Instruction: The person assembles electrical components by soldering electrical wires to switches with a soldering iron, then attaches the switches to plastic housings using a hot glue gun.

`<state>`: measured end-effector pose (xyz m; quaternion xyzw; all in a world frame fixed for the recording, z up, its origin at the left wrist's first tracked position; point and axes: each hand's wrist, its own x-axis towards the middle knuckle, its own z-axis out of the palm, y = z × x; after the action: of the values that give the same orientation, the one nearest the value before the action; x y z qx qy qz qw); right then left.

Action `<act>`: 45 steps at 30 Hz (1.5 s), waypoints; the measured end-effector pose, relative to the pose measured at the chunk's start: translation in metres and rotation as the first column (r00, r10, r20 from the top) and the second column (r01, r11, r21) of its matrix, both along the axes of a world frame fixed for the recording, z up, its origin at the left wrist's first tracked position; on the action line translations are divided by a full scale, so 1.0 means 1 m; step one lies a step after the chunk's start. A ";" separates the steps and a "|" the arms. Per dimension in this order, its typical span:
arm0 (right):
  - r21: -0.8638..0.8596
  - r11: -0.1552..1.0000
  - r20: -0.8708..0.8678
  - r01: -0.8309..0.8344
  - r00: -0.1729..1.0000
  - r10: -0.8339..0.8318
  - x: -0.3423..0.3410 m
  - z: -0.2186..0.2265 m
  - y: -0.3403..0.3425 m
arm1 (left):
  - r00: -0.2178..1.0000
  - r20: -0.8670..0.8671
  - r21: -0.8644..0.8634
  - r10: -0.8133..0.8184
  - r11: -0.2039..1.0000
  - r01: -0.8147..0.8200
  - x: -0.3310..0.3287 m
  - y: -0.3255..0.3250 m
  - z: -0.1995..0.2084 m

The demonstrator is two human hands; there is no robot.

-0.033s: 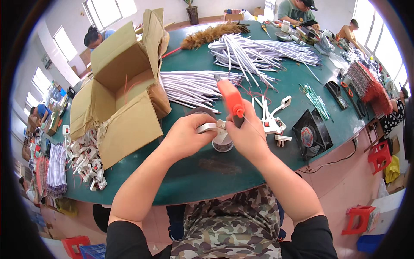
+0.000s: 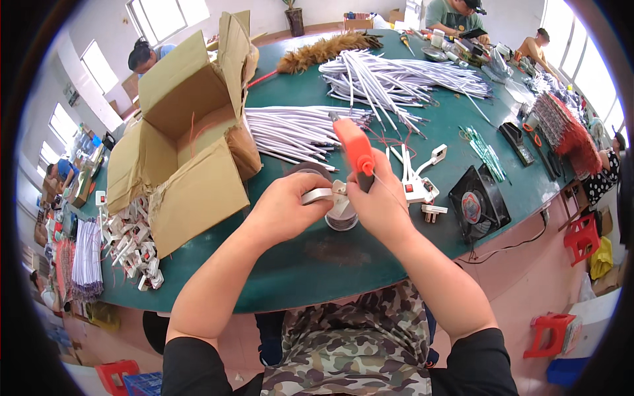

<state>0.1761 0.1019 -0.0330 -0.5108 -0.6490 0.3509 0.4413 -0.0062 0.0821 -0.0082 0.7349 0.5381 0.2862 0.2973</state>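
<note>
My left hand (image 2: 292, 206) is closed on a small white plastic plug part (image 2: 317, 195), pinched between thumb and fingers. In my closed right hand (image 2: 382, 201) is a red gun-shaped tool (image 2: 356, 148); its grey end points up and away from me, and its exact kind I cannot tell. A thin wire runs over the back of this hand. Under and between my hands stands a spool-like round thing (image 2: 341, 223), with a small pale piece above it, partly hidden by my fingers. Behind my left hand a dark round disc (image 2: 309, 169) shows in part.
An open cardboard box (image 2: 198, 218) stands left, beside a heap of white plug parts (image 2: 135, 244). Bundles of white cables (image 2: 290, 135) lie ahead. To the right are a white switch piece (image 2: 417, 191) and a black fan (image 2: 477, 206). Other people work at far tables.
</note>
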 end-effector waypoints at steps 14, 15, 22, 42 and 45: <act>0.098 0.995 0.147 0.024 0.988 -0.038 -0.005 -0.002 0.004 | 0.994 -0.107 0.131 -0.003 0.991 0.017 0.005 0.004 -0.001; 0.115 0.993 0.151 0.018 0.988 -0.036 -0.005 -0.004 0.003 | 0.983 -0.185 0.223 -0.016 0.973 0.058 0.006 0.003 0.000; 0.226 0.974 0.150 0.013 0.988 -0.048 -0.009 -0.015 0.001 | 0.998 -0.016 -0.393 0.062 0.917 -0.063 -0.001 0.000 0.024; 0.135 0.990 0.170 0.042 0.983 -0.065 -0.008 -0.013 -0.005 | 0.882 0.430 -0.130 0.193 0.980 -0.151 -0.019 -0.013 -0.041; 0.210 0.977 0.169 0.043 0.982 -0.080 -0.008 -0.016 -0.004 | 0.897 0.435 -0.130 0.083 0.991 -0.028 -0.025 -0.011 -0.049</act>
<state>0.1685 0.0978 -0.0494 -0.5116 -0.7021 0.2214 0.4431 -0.0310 0.0713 -0.0567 0.6165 0.4941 0.4201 0.4464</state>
